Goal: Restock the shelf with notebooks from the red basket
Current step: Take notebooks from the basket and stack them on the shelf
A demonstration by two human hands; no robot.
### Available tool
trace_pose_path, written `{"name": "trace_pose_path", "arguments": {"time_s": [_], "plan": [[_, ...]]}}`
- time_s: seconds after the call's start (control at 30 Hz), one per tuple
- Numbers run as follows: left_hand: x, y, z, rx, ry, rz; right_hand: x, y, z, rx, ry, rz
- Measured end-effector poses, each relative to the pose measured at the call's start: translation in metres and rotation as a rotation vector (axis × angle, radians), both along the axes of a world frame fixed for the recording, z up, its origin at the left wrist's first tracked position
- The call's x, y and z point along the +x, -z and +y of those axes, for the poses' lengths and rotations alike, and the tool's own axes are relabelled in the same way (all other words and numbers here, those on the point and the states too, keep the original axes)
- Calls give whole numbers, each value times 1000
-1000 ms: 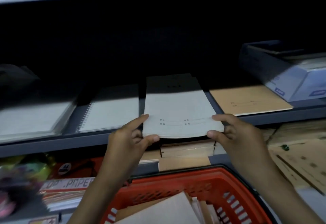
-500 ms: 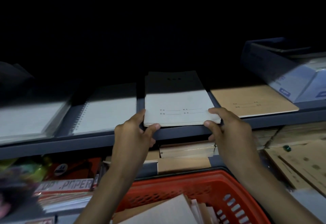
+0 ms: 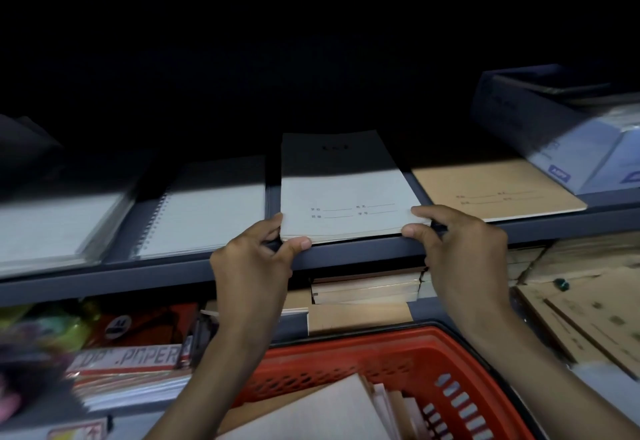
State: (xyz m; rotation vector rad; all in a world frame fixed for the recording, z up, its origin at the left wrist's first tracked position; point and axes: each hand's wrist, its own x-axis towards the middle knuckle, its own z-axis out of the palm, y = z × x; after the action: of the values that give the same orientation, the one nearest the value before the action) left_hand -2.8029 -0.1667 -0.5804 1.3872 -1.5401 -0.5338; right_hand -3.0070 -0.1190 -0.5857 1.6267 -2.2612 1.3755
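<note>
A stack of pale grey notebooks [image 3: 346, 204] lies flat on the dark shelf [image 3: 363, 256], its far half in shadow. My left hand [image 3: 256, 259] pinches the stack's near left corner, thumb under the edge. At the near right corner my right hand [image 3: 460, 252] grips the stack with fingers on top. Below, at the bottom of the view, the red basket [image 3: 398, 356] holds several more notebooks [image 3: 322, 412].
A spiral notebook [image 3: 207, 211] lies left of the stack, a tan notebook [image 3: 495, 187] right of it, and a blue box [image 3: 554, 128] at far right. Paper packs [image 3: 128, 363] and tan notebook stacks [image 3: 367, 287] fill the lower shelf.
Both hands have pushed the grey stack away from me onto the shelf; its near edge now rests at the shelf's front lip instead of hanging out over it.
</note>
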Motion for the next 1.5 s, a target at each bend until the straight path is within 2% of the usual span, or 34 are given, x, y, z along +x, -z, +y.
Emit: {"name": "trace_pose_path", "arguments": {"time_s": [0.17, 0.3, 0.4, 0.47, 0.53, 0.67, 0.7, 0.77, 0.87, 0.97, 1.1, 1.2, 1.4, 1.5], "plan": [[3, 8, -1, -77, 11, -104, -2, 5, 3, 8, -10, 42], [13, 5, 4, -190, 26, -129, 7, -3, 18, 20, -20, 175], [18, 3, 20, -309, 27, -158, 19, -10, 36, -2, -63, 168], [22, 13, 39, -309, 94, -205, 31, -6, 49, 21, -125, 168], [27, 40, 60, -147, 270, -398, 43, 5, 59, 135, -229, 195], [45, 115, 113, 472, 773, -1120, 55, 43, 73, 578, -458, 302], [50, 131, 128, 528, 832, -1247, 57, 53, 76, 661, -505, 369], [59, 155, 153, 479, 858, -1372, 62, 72, 87, 843, -617, 456], [68, 169, 167, 363, 830, -1347, 74, 98, 106, 1073, -787, 470], [76, 165, 157, 399, 902, -1316, 87, 123, 121, 1144, -891, 532], [88, 156, 137, 420, 997, -1190, 95, 144, 136, 1064, -910, 713], [99, 150, 128, 406, 968, -1109, 94, 147, 137, 980, -905, 693], [110, 146, 145, 168, 795, -1085, 86, 152, 128, 974, -903, 583], [116, 147, 155, -125, 551, -1155, 93, 148, 127, 928, -872, 635]]}}
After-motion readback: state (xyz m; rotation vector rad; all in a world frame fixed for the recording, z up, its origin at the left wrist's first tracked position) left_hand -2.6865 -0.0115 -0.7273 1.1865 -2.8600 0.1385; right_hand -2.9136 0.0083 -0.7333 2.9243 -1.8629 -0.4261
